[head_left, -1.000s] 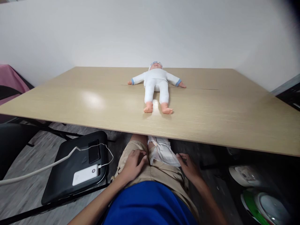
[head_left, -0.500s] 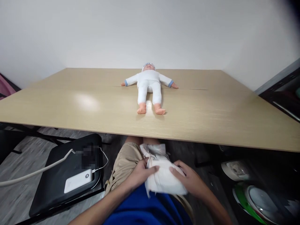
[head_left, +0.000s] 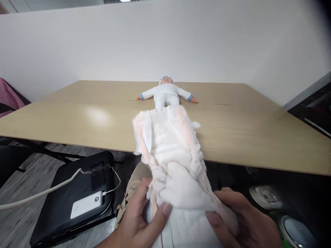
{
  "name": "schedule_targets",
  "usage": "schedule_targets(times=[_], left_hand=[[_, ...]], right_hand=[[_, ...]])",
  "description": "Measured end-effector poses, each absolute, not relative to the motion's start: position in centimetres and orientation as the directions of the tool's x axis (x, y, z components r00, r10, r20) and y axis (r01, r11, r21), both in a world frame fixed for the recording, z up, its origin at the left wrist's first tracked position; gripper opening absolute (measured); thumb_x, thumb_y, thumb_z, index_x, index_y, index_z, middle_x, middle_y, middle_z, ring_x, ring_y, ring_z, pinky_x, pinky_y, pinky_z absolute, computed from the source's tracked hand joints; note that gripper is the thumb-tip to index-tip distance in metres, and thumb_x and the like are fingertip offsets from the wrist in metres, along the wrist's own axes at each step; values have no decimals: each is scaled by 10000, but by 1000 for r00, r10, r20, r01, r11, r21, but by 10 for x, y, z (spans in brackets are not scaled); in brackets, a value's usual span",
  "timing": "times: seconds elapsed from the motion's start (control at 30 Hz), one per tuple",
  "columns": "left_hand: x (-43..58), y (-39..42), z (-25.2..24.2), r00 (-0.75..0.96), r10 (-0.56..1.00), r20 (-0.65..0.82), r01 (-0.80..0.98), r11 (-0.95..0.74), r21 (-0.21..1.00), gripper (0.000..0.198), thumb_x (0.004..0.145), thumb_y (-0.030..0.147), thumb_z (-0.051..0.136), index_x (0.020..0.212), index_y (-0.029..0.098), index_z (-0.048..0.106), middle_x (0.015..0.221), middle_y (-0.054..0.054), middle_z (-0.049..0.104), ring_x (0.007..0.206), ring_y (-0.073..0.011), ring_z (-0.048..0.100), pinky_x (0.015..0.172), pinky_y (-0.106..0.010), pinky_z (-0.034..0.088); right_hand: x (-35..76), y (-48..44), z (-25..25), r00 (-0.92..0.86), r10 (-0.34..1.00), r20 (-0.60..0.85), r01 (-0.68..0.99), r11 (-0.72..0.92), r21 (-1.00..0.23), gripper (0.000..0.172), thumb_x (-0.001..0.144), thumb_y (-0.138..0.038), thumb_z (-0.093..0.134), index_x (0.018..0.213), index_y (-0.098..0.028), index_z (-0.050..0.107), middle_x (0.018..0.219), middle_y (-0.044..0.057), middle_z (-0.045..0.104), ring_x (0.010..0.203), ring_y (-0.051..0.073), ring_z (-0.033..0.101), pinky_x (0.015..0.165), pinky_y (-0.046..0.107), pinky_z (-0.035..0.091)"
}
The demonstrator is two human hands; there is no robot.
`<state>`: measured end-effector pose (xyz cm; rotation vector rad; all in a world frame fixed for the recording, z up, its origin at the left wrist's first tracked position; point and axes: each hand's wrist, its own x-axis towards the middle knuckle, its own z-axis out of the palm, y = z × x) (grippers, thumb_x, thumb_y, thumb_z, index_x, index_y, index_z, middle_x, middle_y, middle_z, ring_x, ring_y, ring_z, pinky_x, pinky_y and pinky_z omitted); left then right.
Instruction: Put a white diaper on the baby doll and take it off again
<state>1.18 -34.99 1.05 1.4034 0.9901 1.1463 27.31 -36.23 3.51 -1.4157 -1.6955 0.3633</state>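
Note:
A white diaper (head_left: 178,144) with peach edges is spread lengthwise in front of me, its far end raised in front of the table. My left hand (head_left: 139,220) grips its near left side, thumb on the inner face. On the near right side, my right hand (head_left: 243,217) holds it the same way, with part of the fingers hidden. Beyond it a baby doll (head_left: 167,91) in white clothes with blue cuffs lies on its back, arms spread. The diaper hides the doll's lower legs and feet.
The doll lies on a wooden table (head_left: 103,127) against a white wall (head_left: 165,41). At the lower left, a black chair seat (head_left: 59,193) carries a white power bank (head_left: 86,205) with cables. Rounded items (head_left: 297,230) sit below the table at right.
The folded diaper on my lap is now opened out and raised toward the camera. Both hands have come closer and moved apart. The view has tilted up slightly.

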Motion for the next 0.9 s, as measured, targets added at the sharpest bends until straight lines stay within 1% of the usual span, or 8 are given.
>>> schedule_targets(times=[0.07, 0.13, 0.27, 0.37, 0.47, 0.67, 0.8, 0.9], left_hand=[[19, -336, -4, 197, 980, -24, -51, 35, 998, 367, 1111, 473, 723, 1398, 247, 679, 1271, -87, 786, 1184, -255, 758, 1041, -339, 629], [27, -323, -21, 189, 974, -128, -77, 145, 986, 433, 1100, 540, 725, 1405, 240, 659, 1373, -101, 760, 1290, -266, 725, 1119, -363, 605], [35, -312, -51, 192, 950, -245, -76, 263, 962, 444, 1067, 613, 741, 1310, 249, 666, 1352, -95, 772, 1267, -262, 730, 1103, -362, 612], [34, -313, -63, 185, 945, -268, -56, 283, 958, 440, 1063, 610, 744, 1305, 254, 654, 1326, -98, 782, 1238, -260, 748, 1077, -357, 627], [31, -316, -68, 191, 946, -262, -17, 270, 963, 436, 1084, 576, 728, 1373, 262, 636, 1369, -104, 773, 1307, -272, 735, 1103, -362, 622], [28, -317, -77, 182, 955, -236, 35, 233, 972, 454, 1107, 539, 704, 1456, 269, 600, 1411, -109, 756, 1361, -281, 707, 1113, -368, 606], [26, -321, -81, 168, 952, -258, 75, 248, 966, 472, 1105, 549, 700, 1479, 279, 599, 1445, -118, 739, 1353, -285, 694, 1158, -398, 560], [22, -321, -83, 172, 958, -230, 154, 204, 967, 474, 1110, 517, 699, 1519, 295, 608, 1476, -135, 719, 1349, -290, 691, 1183, -434, 539]], right_hand=[[274, -348, 23, -8, 940, 342, 655, 263, -709, 295, 1050, -602, 717, 1004, -317, 781, 810, 14, 789, 605, 230, 710, 563, 323, 599], [277, -336, 7, -48, 946, 321, 656, 272, -704, 238, 1070, -528, 716, 1000, -314, 793, 817, -5, 796, 614, 209, 714, 561, 296, 592], [289, -325, -20, -11, 918, 396, 741, 273, -613, 191, 1101, -480, 683, 1060, -334, 799, 977, 13, 822, 853, 250, 781, 744, 354, 637], [294, -319, -25, 6, 873, 487, 822, 274, -500, 213, 1105, -491, 671, 1192, -333, 783, 1126, 60, 809, 1015, 304, 763, 914, 449, 621], [285, -302, -16, -54, 847, 528, 840, 324, -435, 235, 1128, -437, 646, 1311, -324, 740, 1187, 85, 791, 1092, 325, 740, 992, 486, 596], [242, -241, 1, -236, 821, 520, 756, 491, -433, 283, 1151, -307, 614, 1432, -302, 654, 1339, 89, 768, 1258, 312, 727, 1081, 487, 602], [223, -208, -14, -351, 828, 436, 758, 525, -386, 458, 1175, -383, 573, 1614, -253, 577, 1633, 139, 642, 1552, 366, 575, 1268, 605, 511], [216, -196, -31, -379, 855, 354, 803, 494, -332, 555, 1194, -450, 510, 1711, -248, 519, 1792, 153, 498, 1676, 403, 443, 1336, 684, 412]])
